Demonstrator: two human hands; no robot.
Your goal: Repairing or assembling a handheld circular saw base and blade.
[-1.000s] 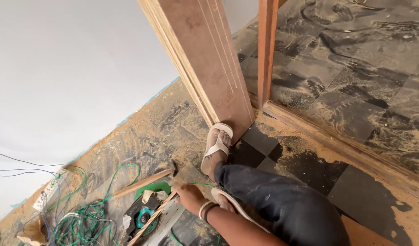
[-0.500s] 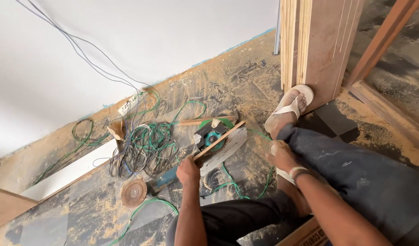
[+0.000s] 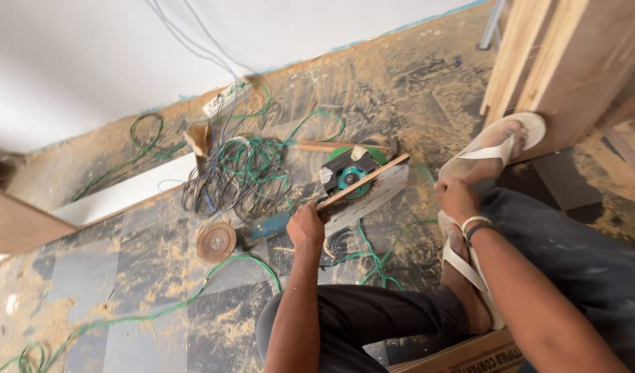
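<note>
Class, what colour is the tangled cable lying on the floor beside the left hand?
Green, seen in the head view.

- Wooden board (image 3: 364,191): short flat offcut with a pale edge strip and a greyish face, tilted, its far end raised over the green power saw (image 3: 350,170); its near end is gripped in the left hand (image 3: 306,226), above the sawdust-covered floor.
</note>
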